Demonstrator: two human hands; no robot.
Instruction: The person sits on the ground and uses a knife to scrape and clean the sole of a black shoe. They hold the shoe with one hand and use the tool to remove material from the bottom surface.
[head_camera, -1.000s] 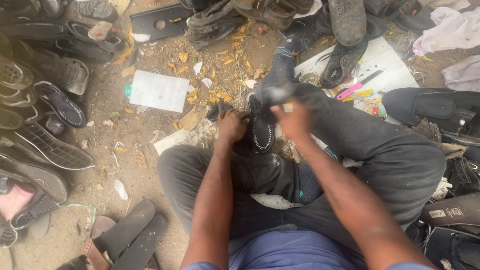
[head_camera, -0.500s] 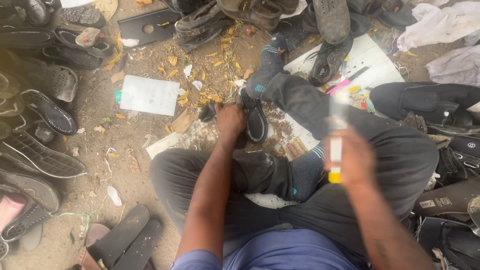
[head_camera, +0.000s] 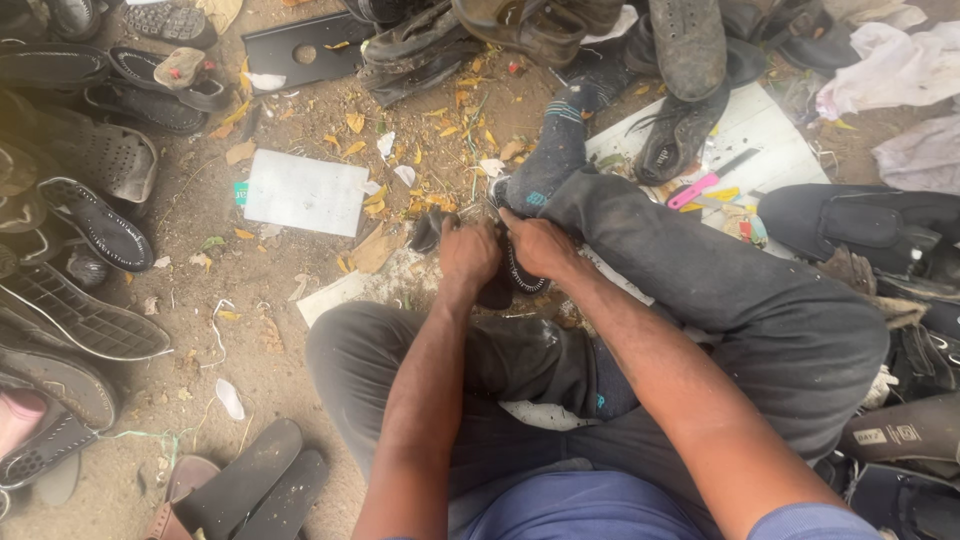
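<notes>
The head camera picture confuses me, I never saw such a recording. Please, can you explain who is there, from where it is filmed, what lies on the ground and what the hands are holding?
There is no machine here. A person sits on bare dirt ground and wears a camera on the head, so you look straight down at their own arms, dark trousers and sock.

The left hand and the right hand meet in front of the knees. Together they grip a dark shoe; its pale stitched edge shows between the fingers.

Around the person lie many worn shoes and sandals, dry yellow leaves, a white flat sheet, a black plate with a hole, and a pink-handled tool on a white board at the right.
</notes>
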